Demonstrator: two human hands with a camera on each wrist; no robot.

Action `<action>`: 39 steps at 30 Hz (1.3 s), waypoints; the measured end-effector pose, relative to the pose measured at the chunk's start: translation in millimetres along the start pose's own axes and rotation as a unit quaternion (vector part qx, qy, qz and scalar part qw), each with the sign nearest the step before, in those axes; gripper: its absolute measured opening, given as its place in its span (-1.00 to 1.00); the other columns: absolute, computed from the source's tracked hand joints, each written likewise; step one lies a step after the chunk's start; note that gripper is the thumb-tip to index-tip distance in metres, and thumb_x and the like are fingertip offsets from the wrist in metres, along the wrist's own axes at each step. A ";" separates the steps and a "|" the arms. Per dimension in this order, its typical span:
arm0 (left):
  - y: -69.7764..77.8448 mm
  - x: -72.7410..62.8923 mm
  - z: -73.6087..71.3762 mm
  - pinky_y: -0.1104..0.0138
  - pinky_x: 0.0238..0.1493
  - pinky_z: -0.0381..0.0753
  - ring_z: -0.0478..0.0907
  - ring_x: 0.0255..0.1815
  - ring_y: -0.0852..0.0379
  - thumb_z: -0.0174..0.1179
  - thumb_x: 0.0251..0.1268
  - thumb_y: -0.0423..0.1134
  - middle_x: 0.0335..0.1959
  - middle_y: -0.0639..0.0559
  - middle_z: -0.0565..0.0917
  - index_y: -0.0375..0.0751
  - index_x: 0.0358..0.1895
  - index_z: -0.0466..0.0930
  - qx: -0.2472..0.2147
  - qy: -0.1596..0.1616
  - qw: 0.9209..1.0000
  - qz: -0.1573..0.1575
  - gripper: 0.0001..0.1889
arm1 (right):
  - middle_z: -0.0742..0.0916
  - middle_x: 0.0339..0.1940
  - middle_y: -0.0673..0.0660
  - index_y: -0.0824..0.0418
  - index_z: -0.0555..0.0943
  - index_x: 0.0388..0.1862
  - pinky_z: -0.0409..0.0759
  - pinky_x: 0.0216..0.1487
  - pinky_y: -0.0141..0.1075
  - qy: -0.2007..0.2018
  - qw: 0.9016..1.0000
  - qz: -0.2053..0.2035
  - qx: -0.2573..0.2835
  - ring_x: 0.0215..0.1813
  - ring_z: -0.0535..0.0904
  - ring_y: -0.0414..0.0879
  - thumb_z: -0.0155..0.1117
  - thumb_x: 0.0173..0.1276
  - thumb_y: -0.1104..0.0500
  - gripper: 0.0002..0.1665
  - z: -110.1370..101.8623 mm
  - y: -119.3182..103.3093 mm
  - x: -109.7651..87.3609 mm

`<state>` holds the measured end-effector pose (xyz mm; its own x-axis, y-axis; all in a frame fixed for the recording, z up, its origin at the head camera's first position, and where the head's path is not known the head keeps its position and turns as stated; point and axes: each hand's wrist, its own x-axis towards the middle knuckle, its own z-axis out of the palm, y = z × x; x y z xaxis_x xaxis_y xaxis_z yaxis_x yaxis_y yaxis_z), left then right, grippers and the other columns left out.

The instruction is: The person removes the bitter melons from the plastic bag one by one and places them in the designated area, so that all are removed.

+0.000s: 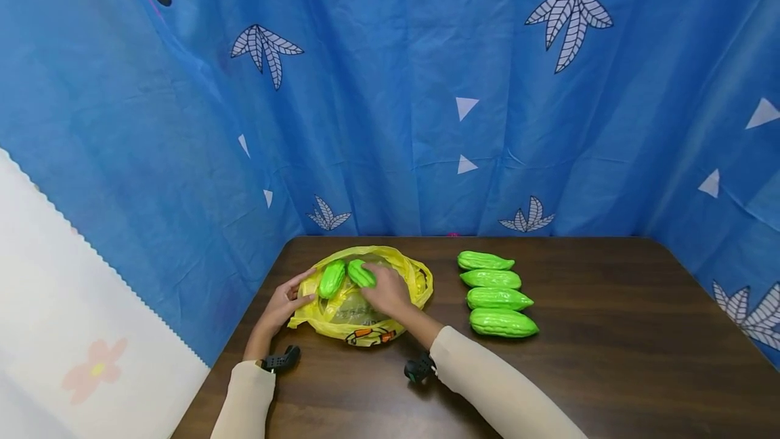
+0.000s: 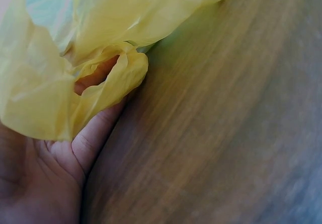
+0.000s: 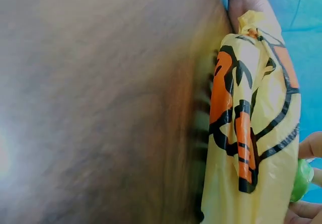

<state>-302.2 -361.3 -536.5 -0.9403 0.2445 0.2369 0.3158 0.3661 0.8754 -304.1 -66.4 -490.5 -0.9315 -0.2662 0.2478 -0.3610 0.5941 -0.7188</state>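
A yellow plastic bag (image 1: 326,325) lies with its mouth spread wide at the left of the table. My left hand (image 1: 282,302) rests against the bag's left rim, thumb and fingers apart; in the left wrist view the yellow plastic (image 2: 45,93) hides most of the fingers. Over the bag's mouth, my right hand (image 1: 388,288) grips a bright green bitter melon (image 1: 361,273) from its right side. A second bitter melon (image 1: 332,279) is at the left inside the bag. In the right wrist view the gripped melon (image 3: 302,181) shows between fingertips, beyond the bag's printed side.
Several more bitter melons (image 1: 502,323) lie in a column on the brown wooden table (image 1: 609,330), right of the bag. A blue patterned curtain (image 1: 390,120) hangs behind the table and along its sides. A white cloth (image 1: 73,330) is at the left.
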 end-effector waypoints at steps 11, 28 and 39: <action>0.5 -1.6 0.3 0.36 -0.16 0.66 0.64 -0.06 0.24 0.24 0.44 -0.36 0.47 -0.40 0.32 -0.26 0.56 0.23 -0.041 -0.010 0.999 -0.020 -0.33 | 0.76 -0.01 0.08 0.02 0.63 0.33 0.31 -0.64 -0.34 0.001 0.999 -0.044 -0.010 -0.60 0.35 -0.20 0.40 0.21 0.19 -0.36 -25.5 -10.2 -20.5; 0.0 -0.8 -0.2 0.39 -0.21 0.51 0.47 0.06 0.18 0.26 0.44 -0.31 0.56 -0.26 0.25 -0.21 0.54 0.29 -0.009 0.002 1.000 -0.004 -0.35 | 0.67 0.25 0.15 0.09 0.59 0.38 0.49 -0.31 -0.29 -0.018 0.993 -0.097 0.056 -0.18 0.52 -0.10 0.38 0.27 0.31 -0.35 -67.0 -16.7 -53.8; 1.4 -0.9 -0.8 0.40 -0.10 0.58 0.51 0.11 0.29 0.28 0.43 -0.27 0.56 -0.20 0.26 -0.14 0.55 0.29 -0.010 0.001 1.000 -0.015 -0.33 | 0.69 0.20 0.17 0.08 0.60 0.36 0.64 -0.09 -0.01 0.011 0.991 -0.114 0.076 0.06 0.61 -0.01 0.44 0.27 0.30 -0.35 -91.1 -17.1 -74.8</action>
<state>-301.0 -361.7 -535.1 -0.9494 0.2318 0.2119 0.2853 0.3544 0.8905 -232.3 12.5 -437.6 -0.8275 -0.3639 0.4276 -0.5533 0.3993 -0.7310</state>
